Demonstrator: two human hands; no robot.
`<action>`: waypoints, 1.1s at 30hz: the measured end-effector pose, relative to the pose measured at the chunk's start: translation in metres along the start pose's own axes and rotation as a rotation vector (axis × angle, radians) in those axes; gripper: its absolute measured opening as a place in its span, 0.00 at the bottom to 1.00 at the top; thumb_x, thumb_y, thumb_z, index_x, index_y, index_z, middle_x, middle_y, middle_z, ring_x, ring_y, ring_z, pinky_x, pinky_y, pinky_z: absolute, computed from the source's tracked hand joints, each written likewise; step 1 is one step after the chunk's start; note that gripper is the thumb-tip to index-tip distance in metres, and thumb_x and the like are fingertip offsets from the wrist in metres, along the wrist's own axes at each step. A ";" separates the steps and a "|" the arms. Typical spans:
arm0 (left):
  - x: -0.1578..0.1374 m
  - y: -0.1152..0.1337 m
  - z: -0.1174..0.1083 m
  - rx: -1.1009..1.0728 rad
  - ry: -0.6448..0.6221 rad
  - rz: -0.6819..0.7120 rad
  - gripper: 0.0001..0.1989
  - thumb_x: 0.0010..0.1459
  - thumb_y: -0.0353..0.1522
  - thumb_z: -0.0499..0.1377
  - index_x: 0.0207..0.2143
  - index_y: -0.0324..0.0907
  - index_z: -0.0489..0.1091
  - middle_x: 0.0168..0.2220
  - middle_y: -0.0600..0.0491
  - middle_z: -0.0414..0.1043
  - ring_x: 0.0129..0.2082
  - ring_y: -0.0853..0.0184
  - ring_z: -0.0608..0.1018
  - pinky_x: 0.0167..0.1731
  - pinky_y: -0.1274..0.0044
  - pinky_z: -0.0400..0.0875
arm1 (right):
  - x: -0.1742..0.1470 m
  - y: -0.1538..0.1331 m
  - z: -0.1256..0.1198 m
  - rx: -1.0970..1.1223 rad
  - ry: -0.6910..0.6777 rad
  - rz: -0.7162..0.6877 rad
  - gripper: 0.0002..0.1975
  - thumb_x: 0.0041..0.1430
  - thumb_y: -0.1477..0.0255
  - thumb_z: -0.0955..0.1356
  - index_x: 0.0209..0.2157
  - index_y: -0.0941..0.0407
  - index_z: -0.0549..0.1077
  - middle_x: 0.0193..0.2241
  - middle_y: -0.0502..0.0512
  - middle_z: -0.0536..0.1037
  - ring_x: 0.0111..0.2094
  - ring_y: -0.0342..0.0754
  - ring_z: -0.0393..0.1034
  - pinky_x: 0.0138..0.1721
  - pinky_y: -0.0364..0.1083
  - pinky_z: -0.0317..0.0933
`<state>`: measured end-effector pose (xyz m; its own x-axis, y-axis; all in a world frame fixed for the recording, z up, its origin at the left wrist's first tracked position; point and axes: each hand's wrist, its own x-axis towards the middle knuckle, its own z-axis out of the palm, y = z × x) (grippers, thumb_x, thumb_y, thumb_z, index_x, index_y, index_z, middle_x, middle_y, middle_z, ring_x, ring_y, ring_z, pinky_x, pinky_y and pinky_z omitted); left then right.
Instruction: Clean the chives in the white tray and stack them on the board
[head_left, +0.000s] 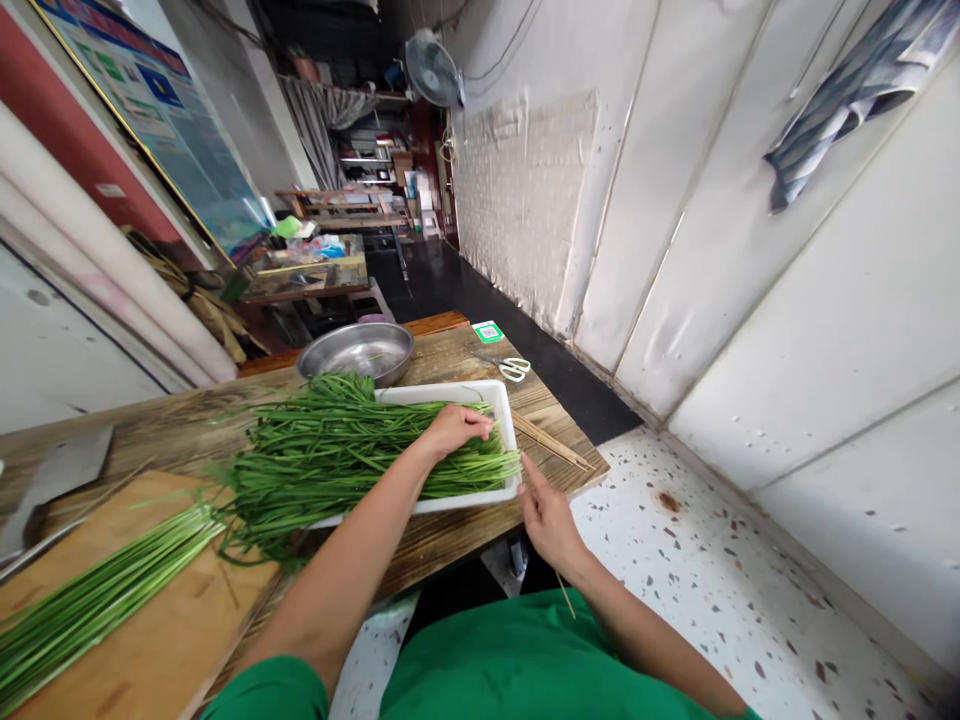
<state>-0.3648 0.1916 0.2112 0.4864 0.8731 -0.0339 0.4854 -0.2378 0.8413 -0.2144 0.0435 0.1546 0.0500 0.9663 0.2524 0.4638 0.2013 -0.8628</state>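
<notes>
A heap of garlic chives (337,450) fills the white tray (508,425) at the table's front edge, its leaves spilling over the left side. My left hand (454,430) is over the tray's right part, fingers pinched on chive stems near their cut ends. At the tray's front right corner, my right hand (551,520) is closed round a thin bamboo skewer (565,594), whose lower end sticks out below the palm. Its index finger reaches the stem ends; the skewer's other end is hidden. More bamboo skewers (547,438) lie right of the tray.
Behind the tray stand a metal bowl (356,352), scissors (514,368) and a QR code card (488,332). On the left, a cutting board (172,630) carries a bundle of chives (105,605), with a cleaver (64,475) beside it. The wooden table (450,355) ends just right of the skewers.
</notes>
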 end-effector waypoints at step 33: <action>-0.014 0.015 -0.031 0.651 -0.286 0.180 0.06 0.47 0.33 0.58 0.26 0.45 0.75 0.28 0.55 0.76 0.33 0.67 0.73 0.42 0.76 0.51 | -0.016 -0.003 0.013 -0.118 0.041 -0.029 0.25 0.60 0.70 0.54 0.58 0.63 0.49 0.16 0.47 0.64 0.16 0.42 0.56 0.19 0.40 0.51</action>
<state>-0.3867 0.1895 0.2416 0.7266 0.6727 -0.1397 0.6703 -0.6494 0.3590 -0.2281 0.0290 0.1479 0.0697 0.9525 0.2965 0.5663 0.2069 -0.7978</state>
